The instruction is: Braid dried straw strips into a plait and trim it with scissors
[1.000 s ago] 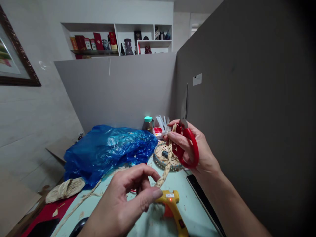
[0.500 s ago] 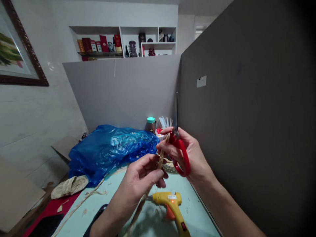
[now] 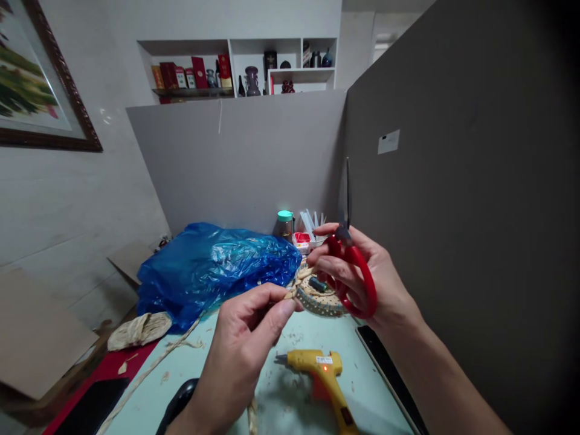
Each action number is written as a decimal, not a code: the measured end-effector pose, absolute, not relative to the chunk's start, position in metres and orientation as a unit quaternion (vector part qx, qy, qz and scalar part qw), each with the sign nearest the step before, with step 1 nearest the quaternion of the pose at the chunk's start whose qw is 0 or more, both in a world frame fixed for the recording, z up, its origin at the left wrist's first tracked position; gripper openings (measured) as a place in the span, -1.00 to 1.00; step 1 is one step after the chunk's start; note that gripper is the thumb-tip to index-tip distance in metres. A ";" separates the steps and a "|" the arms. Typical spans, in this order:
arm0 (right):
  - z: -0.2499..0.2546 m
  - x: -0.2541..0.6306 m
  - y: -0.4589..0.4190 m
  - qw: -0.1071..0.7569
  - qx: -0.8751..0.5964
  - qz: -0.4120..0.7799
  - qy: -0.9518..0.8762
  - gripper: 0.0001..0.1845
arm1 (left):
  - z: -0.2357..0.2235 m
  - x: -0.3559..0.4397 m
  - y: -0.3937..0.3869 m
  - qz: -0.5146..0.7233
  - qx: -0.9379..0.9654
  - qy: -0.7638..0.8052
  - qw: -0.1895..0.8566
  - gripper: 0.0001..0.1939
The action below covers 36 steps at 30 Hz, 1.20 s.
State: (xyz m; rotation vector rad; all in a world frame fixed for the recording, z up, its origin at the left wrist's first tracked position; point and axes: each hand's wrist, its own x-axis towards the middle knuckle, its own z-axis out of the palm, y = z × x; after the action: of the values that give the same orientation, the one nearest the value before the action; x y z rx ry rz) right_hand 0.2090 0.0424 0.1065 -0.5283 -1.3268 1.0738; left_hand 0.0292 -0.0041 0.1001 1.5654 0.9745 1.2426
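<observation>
My left hand [image 3: 251, 338] is closed, thumb and forefinger pinching a pale braided cord [image 3: 299, 279]. A lower length of that cord hangs below the wrist. My right hand [image 3: 389, 290] is wrapped round red-handled scissors [image 3: 368, 287], their blades pointing up. Its fingertips are near the cord's upper end; whether they touch it I cannot tell. Behind the hands sits a round, shallow woven piece [image 3: 319, 308] with a dark spool [image 3: 318, 284] on it. Below them a yellow glue gun [image 3: 317, 362] lies on the pale green tabletop, a red light glowing on its side.
A large blue plastic bag [image 3: 212, 263] covers the back left. Behind stand a jar with a turquoise lid [image 3: 285, 225] and several white sticks [image 3: 310, 222]. A cord bundle [image 3: 140, 331] lies at left. Grey partitions [image 3: 272, 157] enclose the back and right.
My right hand and the scissors have moved away from my left hand, to the right. The cord tilts more now, and more of the woven piece shows. The view has shifted slightly.
</observation>
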 end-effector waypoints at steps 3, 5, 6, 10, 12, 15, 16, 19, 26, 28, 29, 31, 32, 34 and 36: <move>0.105 0.209 0.042 0.596 -0.227 0.479 -0.603 -0.68 | 0.098 0.027 -0.006 0.503 0.637 0.400 0.426 -0.80; 0.105 0.209 0.041 0.580 -0.221 0.489 -0.613 -0.69 | 0.097 0.026 -0.007 0.499 0.638 0.401 0.428 -0.79; 0.105 0.209 0.040 0.576 -0.218 0.492 -0.616 -0.69 | 0.097 0.026 -0.007 0.495 0.639 0.402 0.430 -0.79; 0.106 0.207 0.040 0.576 -0.228 0.491 -0.613 -0.68 | 0.097 0.027 -0.006 0.488 0.651 0.391 0.429 -0.80; 0.106 0.206 0.039 0.579 -0.234 0.502 -0.598 -0.65 | 0.097 0.028 -0.005 0.490 0.658 0.382 0.426 -0.80; 0.106 0.202 0.037 0.582 -0.234 0.532 -0.569 -0.61 | 0.096 0.029 -0.001 0.496 0.671 0.379 0.400 -0.80; 0.106 0.200 0.036 0.580 -0.232 0.546 -0.559 -0.61 | 0.096 0.030 0.000 0.501 0.678 0.378 0.382 -0.79; 0.106 0.197 0.033 0.575 -0.224 0.577 -0.534 -0.59 | 0.094 0.032 0.005 0.513 0.700 0.381 0.320 -0.80; 0.115 0.206 0.033 0.669 -0.282 0.481 -0.492 -0.52 | 0.088 0.036 0.008 0.490 0.735 0.437 0.170 -0.75; 0.117 0.210 0.034 0.686 -0.293 0.455 -0.486 -0.52 | 0.084 0.036 0.007 0.488 0.750 0.435 0.097 -0.76; 0.117 0.211 0.034 0.692 -0.297 0.442 -0.488 -0.53 | 0.083 0.036 0.006 0.485 0.763 0.422 0.065 -0.79; 0.117 0.213 0.034 0.696 -0.303 0.421 -0.497 -0.55 | 0.080 0.038 0.003 0.481 0.790 0.380 0.019 -0.83; 0.117 0.213 0.034 0.697 -0.303 0.413 -0.501 -0.55 | 0.080 0.039 0.002 0.482 0.797 0.363 0.010 -0.83; 0.116 0.212 0.033 0.694 -0.296 0.415 -0.508 -0.57 | 0.080 0.040 0.000 0.485 0.800 0.351 0.038 -0.83; 0.117 0.213 0.033 0.682 -0.282 0.438 -0.514 -0.61 | 0.083 0.039 -0.002 0.478 0.788 0.361 0.145 -0.82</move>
State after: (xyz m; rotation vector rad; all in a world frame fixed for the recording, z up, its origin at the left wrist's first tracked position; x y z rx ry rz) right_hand 0.2127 0.0330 0.1173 -0.6318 -1.1522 0.9830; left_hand 0.0391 -0.0016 0.0832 2.2697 1.0387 1.3761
